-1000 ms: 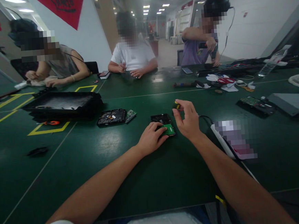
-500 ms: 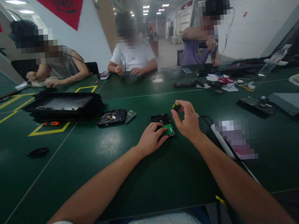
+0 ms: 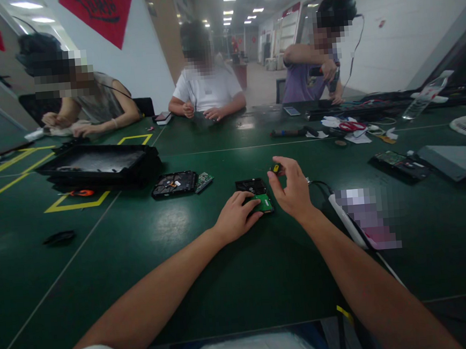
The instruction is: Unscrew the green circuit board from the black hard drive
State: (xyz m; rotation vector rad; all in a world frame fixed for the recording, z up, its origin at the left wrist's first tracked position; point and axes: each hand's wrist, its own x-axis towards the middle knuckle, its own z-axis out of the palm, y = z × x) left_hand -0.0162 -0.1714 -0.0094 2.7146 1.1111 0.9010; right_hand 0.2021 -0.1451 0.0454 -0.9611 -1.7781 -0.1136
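Here, left fingers (image 3: 248,206) in wide grip on green board (image 3: 265,202), right fingers (image 3: 287,165) snug around yellow-black object (image 3: 276,168).

- Black flat device (image 3: 253,186), lying on the counter (image 3: 245,286); green circuit board (image 3: 265,202) at its near end, face up, partly covered.
- Small yellow-and-black handle (image 3: 275,168), held raised to the device's far right.

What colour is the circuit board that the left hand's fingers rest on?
Green: the circuit board, partly covered by the left hand; best seen in the head view.
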